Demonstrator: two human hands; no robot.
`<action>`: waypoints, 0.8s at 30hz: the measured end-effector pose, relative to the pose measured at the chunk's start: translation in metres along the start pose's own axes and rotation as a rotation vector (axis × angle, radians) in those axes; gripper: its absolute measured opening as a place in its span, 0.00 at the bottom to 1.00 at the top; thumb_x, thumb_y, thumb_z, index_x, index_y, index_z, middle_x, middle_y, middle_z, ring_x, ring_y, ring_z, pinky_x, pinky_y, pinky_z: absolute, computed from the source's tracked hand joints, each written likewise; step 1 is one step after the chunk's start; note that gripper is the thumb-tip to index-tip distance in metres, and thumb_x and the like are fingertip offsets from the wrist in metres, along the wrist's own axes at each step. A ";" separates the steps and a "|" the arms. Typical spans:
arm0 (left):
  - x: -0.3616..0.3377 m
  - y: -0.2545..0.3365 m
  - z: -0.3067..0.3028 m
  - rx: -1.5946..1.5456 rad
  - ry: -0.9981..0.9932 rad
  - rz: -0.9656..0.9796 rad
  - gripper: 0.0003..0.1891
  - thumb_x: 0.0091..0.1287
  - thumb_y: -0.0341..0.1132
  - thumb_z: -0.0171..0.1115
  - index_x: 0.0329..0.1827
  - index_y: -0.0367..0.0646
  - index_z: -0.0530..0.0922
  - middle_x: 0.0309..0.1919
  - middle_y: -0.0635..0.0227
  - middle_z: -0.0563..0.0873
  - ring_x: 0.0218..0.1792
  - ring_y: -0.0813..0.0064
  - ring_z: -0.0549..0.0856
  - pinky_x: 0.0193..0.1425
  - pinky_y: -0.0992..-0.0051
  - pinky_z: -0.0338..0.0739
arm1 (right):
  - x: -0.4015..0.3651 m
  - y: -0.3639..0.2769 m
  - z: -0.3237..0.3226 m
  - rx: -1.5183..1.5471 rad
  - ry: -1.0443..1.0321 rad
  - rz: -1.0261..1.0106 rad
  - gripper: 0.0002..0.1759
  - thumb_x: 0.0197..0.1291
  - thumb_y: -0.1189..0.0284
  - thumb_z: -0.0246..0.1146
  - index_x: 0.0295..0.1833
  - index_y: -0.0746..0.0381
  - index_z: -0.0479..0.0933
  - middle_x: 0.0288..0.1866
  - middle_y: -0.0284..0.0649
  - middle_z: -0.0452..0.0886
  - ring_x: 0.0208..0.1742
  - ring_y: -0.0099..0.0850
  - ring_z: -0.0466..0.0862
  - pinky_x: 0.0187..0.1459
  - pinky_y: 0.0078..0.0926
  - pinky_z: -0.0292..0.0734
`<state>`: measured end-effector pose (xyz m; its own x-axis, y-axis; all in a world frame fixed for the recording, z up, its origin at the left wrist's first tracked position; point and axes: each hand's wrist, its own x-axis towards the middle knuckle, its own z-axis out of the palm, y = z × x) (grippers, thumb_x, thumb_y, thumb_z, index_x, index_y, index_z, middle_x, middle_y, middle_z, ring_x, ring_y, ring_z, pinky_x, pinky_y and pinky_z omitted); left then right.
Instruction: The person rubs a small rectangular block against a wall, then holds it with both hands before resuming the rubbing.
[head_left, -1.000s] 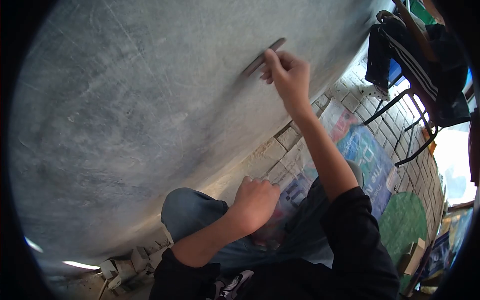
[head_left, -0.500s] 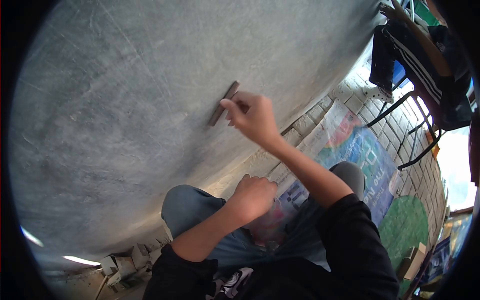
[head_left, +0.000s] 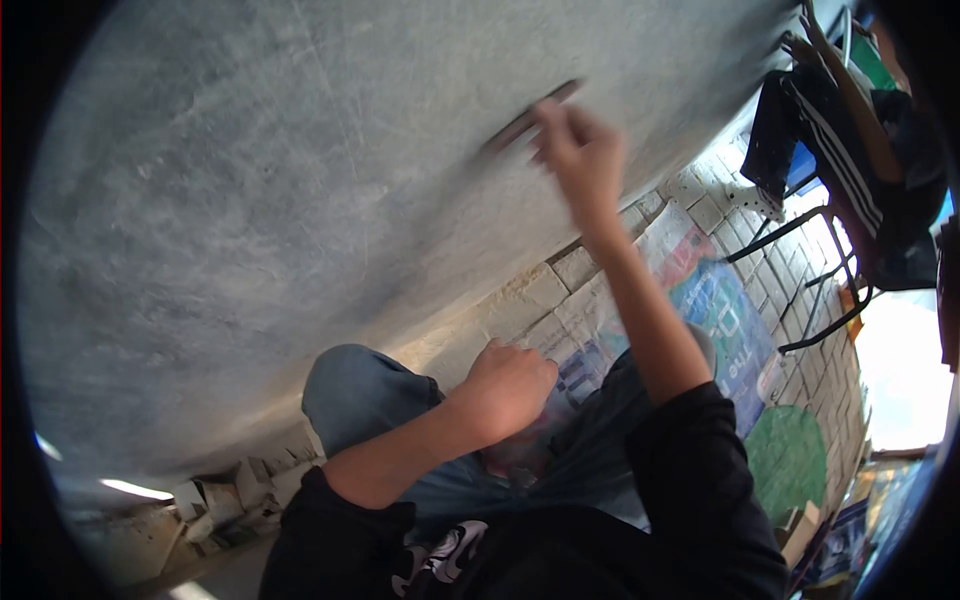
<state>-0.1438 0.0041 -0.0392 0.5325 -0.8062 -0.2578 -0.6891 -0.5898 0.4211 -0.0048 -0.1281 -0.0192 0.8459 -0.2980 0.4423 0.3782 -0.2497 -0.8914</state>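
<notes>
A thin dark flat bar (head_left: pixel 515 130) lies against the large grey, scratched surface (head_left: pixel 300 180). My right hand (head_left: pixel 585 150), blurred by motion, grips the bar near its upper right part with thumb and fingers. Below it, my left hand (head_left: pixel 505 390) is closed in a loose fist above my lap, between the knees. Its fingertips are curled out of sight, so whatever it may hold is hidden.
A printed banner sheet (head_left: pixel 735 330) covers part of the brick paving (head_left: pixel 790 300). At the upper right, a person in dark striped trousers (head_left: pixel 835 140) sits on a metal-framed chair (head_left: pixel 825 210). Broken blocks (head_left: pixel 225 495) lie at lower left, beside a green round patch (head_left: pixel 790 460) at lower right.
My right hand has moved up and to the right along the grey surface with the bar. My left hand stays closed in nearly the same place. The view has shifted slightly.
</notes>
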 end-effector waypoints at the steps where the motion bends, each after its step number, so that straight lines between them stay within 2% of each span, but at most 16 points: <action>1: 0.002 0.001 0.004 -0.023 0.023 -0.009 0.08 0.53 0.32 0.55 0.28 0.37 0.79 0.25 0.54 0.83 0.33 0.56 0.83 0.40 0.60 0.75 | -0.018 0.000 0.011 -0.011 -0.031 -0.007 0.18 0.63 0.65 0.59 0.25 0.66 0.78 0.15 0.34 0.76 0.18 0.16 0.73 0.19 0.16 0.64; 3: 0.008 -0.003 0.012 -0.002 -0.040 -0.003 0.07 0.53 0.32 0.55 0.28 0.39 0.79 0.25 0.57 0.83 0.32 0.58 0.84 0.39 0.62 0.74 | -0.044 0.000 0.032 0.103 -0.225 0.066 0.19 0.63 0.64 0.59 0.24 0.66 0.77 0.16 0.34 0.76 0.17 0.16 0.73 0.19 0.16 0.64; 4: 0.005 -0.003 0.009 -0.010 -0.028 -0.014 0.07 0.53 0.32 0.55 0.28 0.39 0.79 0.25 0.57 0.83 0.32 0.58 0.84 0.39 0.62 0.74 | -0.032 -0.003 0.027 0.103 -0.243 0.062 0.19 0.63 0.64 0.59 0.24 0.66 0.77 0.16 0.34 0.76 0.17 0.16 0.73 0.19 0.16 0.64; 6: 0.000 0.004 0.001 0.136 -0.006 -0.078 0.07 0.54 0.31 0.55 0.29 0.40 0.80 0.25 0.59 0.83 0.33 0.60 0.84 0.40 0.63 0.74 | 0.002 -0.010 0.002 0.159 -0.018 0.086 0.18 0.62 0.65 0.60 0.25 0.68 0.77 0.15 0.35 0.76 0.17 0.17 0.73 0.19 0.17 0.64; 9: -0.003 0.007 -0.004 0.048 0.003 -0.039 0.06 0.54 0.31 0.55 0.30 0.42 0.80 0.25 0.60 0.83 0.33 0.62 0.84 0.42 0.64 0.74 | -0.002 -0.015 0.004 0.060 0.028 0.007 0.17 0.62 0.66 0.60 0.26 0.68 0.78 0.14 0.33 0.75 0.16 0.17 0.72 0.20 0.16 0.64; 10: 0.000 0.006 -0.003 0.051 0.007 -0.031 0.06 0.54 0.31 0.55 0.30 0.42 0.80 0.25 0.60 0.83 0.33 0.62 0.84 0.42 0.64 0.74 | -0.022 -0.009 0.016 -0.092 -0.077 -0.065 0.17 0.63 0.66 0.59 0.27 0.67 0.79 0.14 0.31 0.75 0.16 0.17 0.71 0.20 0.16 0.63; 12: 0.003 0.004 0.002 0.018 -0.057 -0.016 0.06 0.55 0.31 0.55 0.30 0.42 0.80 0.25 0.60 0.83 0.33 0.62 0.84 0.44 0.64 0.72 | -0.051 -0.007 0.041 0.005 -0.123 -0.093 0.17 0.63 0.65 0.59 0.28 0.67 0.80 0.14 0.30 0.74 0.16 0.17 0.71 0.19 0.16 0.62; 13: 0.002 0.000 0.001 0.023 -0.051 -0.016 0.06 0.55 0.31 0.55 0.30 0.42 0.80 0.25 0.60 0.83 0.33 0.62 0.84 0.44 0.64 0.72 | -0.040 -0.008 0.037 0.006 -0.122 -0.101 0.17 0.63 0.65 0.59 0.28 0.67 0.80 0.14 0.30 0.74 0.16 0.17 0.71 0.19 0.16 0.62; 15: -0.004 -0.001 0.004 0.056 0.006 -0.059 0.06 0.55 0.31 0.55 0.30 0.41 0.80 0.25 0.61 0.83 0.34 0.61 0.84 0.45 0.64 0.72 | -0.009 -0.012 0.012 -0.025 0.035 -0.050 0.17 0.63 0.66 0.59 0.27 0.67 0.80 0.15 0.31 0.76 0.16 0.17 0.71 0.18 0.17 0.62; 16: -0.007 -0.001 0.003 0.040 0.009 -0.059 0.06 0.55 0.31 0.55 0.30 0.41 0.80 0.25 0.61 0.83 0.34 0.61 0.84 0.45 0.64 0.72 | 0.002 -0.012 0.004 -0.035 0.022 -0.046 0.17 0.63 0.66 0.59 0.27 0.67 0.80 0.15 0.31 0.76 0.16 0.17 0.71 0.18 0.17 0.62; 18: -0.011 -0.003 -0.006 0.024 -0.003 -0.072 0.07 0.55 0.31 0.54 0.30 0.41 0.80 0.26 0.60 0.83 0.35 0.61 0.84 0.46 0.65 0.72 | 0.019 -0.012 -0.005 0.014 0.149 -0.056 0.15 0.63 0.68 0.59 0.27 0.65 0.79 0.15 0.31 0.73 0.16 0.16 0.69 0.18 0.17 0.63; 19: -0.009 -0.002 -0.006 0.025 -0.002 -0.068 0.07 0.55 0.31 0.54 0.30 0.41 0.80 0.26 0.60 0.83 0.35 0.61 0.84 0.46 0.65 0.72 | 0.002 -0.013 0.005 -0.100 0.098 -0.063 0.15 0.63 0.68 0.59 0.28 0.66 0.79 0.15 0.32 0.74 0.16 0.16 0.70 0.18 0.17 0.64; 20: -0.007 -0.002 -0.005 0.028 -0.027 -0.067 0.07 0.55 0.31 0.54 0.30 0.40 0.80 0.27 0.60 0.83 0.35 0.61 0.84 0.46 0.65 0.72 | -0.017 -0.001 0.017 -0.205 -0.006 -0.233 0.15 0.63 0.67 0.59 0.29 0.67 0.79 0.15 0.33 0.74 0.17 0.16 0.71 0.19 0.17 0.65; 21: -0.005 -0.002 -0.004 0.035 -0.050 -0.067 0.07 0.55 0.30 0.54 0.30 0.40 0.80 0.28 0.60 0.83 0.35 0.61 0.84 0.46 0.65 0.72 | -0.027 -0.002 0.024 -0.206 -0.003 -0.234 0.15 0.63 0.67 0.59 0.29 0.67 0.79 0.15 0.33 0.74 0.17 0.16 0.71 0.19 0.17 0.65; 23: -0.005 -0.002 -0.002 0.057 -0.026 -0.066 0.07 0.55 0.30 0.54 0.30 0.40 0.80 0.28 0.59 0.83 0.35 0.60 0.84 0.46 0.64 0.72 | -0.040 -0.002 0.035 -0.045 -0.099 -0.129 0.16 0.60 0.69 0.62 0.24 0.69 0.76 0.14 0.39 0.75 0.17 0.17 0.72 0.19 0.22 0.64; 24: -0.006 -0.002 0.001 0.069 -0.001 -0.064 0.07 0.55 0.30 0.54 0.31 0.40 0.80 0.29 0.59 0.83 0.34 0.60 0.84 0.46 0.64 0.72 | -0.027 -0.001 0.025 -0.045 -0.107 -0.122 0.16 0.60 0.69 0.62 0.24 0.69 0.76 0.14 0.39 0.75 0.17 0.17 0.72 0.19 0.22 0.64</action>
<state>-0.1463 0.0103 -0.0389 0.5759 -0.7669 -0.2831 -0.6860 -0.6417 0.3428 -0.0184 -0.0963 -0.0330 0.8308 -0.1637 0.5319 0.4655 -0.3195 -0.8254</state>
